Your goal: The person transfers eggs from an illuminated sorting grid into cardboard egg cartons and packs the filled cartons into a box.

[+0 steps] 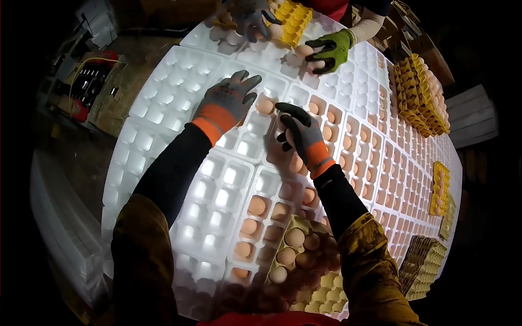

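My left hand point(227, 100), in a grey glove with an orange cuff, hovers over the white foam egg trays point(187, 81) with its fingers apart. Just right of its fingertips, a brown egg point(265, 105) sits in a pocket. My right hand point(302, 130), gloved alike, curls its fingers around an egg that is mostly hidden by the fingers. Below my right forearm, a cardboard egg carton point(278, 255) holds several brown eggs point(294, 238), partly in shadow. Eggs also lie in the foam pockets beneath my right wrist.
Across the table, another person's green-gloved hand point(333, 51) handles eggs, and a grey-gloved hand point(251, 22) is beside a yellow egg tray point(293, 24). Stacked yellow trays with eggs point(418, 95) stand at the right; more cartons point(421, 266) are stacked at lower right.
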A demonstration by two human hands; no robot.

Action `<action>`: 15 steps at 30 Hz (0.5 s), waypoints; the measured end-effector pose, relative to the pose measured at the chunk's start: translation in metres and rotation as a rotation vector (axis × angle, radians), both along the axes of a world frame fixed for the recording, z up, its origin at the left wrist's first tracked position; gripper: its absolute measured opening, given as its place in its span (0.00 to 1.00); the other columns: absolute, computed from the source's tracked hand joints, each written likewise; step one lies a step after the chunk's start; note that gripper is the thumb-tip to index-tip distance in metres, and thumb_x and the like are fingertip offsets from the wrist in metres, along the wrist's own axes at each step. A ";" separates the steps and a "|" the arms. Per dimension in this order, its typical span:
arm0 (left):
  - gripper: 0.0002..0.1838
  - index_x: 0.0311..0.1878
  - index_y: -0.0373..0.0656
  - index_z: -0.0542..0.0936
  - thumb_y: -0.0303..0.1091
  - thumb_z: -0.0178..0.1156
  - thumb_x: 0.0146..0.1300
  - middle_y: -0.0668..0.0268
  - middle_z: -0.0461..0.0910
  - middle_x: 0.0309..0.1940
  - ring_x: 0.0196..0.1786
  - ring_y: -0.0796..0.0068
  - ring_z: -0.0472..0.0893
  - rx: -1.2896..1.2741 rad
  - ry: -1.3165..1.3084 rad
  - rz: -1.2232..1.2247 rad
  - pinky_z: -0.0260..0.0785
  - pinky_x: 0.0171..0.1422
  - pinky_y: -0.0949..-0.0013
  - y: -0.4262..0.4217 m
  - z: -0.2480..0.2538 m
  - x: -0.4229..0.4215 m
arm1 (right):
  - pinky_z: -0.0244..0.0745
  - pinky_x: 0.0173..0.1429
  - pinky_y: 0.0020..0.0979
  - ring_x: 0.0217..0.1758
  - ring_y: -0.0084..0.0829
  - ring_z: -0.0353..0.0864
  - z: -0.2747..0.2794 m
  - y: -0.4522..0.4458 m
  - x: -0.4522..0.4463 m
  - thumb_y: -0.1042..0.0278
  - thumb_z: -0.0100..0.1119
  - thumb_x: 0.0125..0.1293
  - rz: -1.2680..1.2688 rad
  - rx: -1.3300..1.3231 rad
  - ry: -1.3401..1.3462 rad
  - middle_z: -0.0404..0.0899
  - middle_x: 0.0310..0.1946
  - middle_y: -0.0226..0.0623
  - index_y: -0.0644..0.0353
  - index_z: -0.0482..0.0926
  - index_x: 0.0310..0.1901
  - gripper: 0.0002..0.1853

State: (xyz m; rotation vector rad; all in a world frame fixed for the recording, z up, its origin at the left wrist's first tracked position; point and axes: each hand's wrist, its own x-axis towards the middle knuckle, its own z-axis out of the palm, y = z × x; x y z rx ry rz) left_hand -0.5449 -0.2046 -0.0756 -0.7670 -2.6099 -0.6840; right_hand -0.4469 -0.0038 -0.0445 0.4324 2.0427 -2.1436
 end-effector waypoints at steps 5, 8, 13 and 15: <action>0.20 0.63 0.51 0.80 0.36 0.62 0.68 0.63 0.80 0.58 0.55 0.64 0.82 0.366 -0.393 0.021 0.75 0.59 0.64 0.008 0.012 -0.010 | 0.74 0.32 0.22 0.29 0.17 0.75 -0.001 0.017 0.009 0.64 0.58 0.75 -0.029 0.005 0.076 0.82 0.36 0.26 0.56 0.84 0.56 0.13; 0.24 0.64 0.42 0.78 0.28 0.65 0.63 0.65 0.79 0.53 0.51 0.73 0.79 1.064 -0.897 -0.080 0.74 0.57 0.70 0.005 0.010 -0.001 | 0.75 0.42 0.22 0.37 0.19 0.77 -0.014 0.024 0.015 0.69 0.60 0.72 -0.085 0.074 0.343 0.81 0.44 0.28 0.56 0.82 0.57 0.14; 0.24 0.64 0.48 0.78 0.25 0.61 0.64 0.61 0.78 0.58 0.62 0.57 0.75 0.437 -0.060 -0.251 0.66 0.69 0.59 0.031 -0.007 0.047 | 0.67 0.71 0.44 0.66 0.50 0.71 -0.030 0.041 0.037 0.73 0.57 0.66 0.229 1.006 0.729 0.77 0.61 0.47 0.58 0.79 0.60 0.20; 0.22 0.64 0.49 0.79 0.31 0.62 0.67 0.62 0.77 0.64 0.68 0.53 0.72 0.156 0.028 -0.230 0.61 0.75 0.54 0.036 -0.030 0.050 | 0.67 0.72 0.44 0.67 0.50 0.72 -0.026 0.050 0.050 0.73 0.57 0.67 0.226 0.950 0.723 0.77 0.62 0.47 0.58 0.78 0.62 0.21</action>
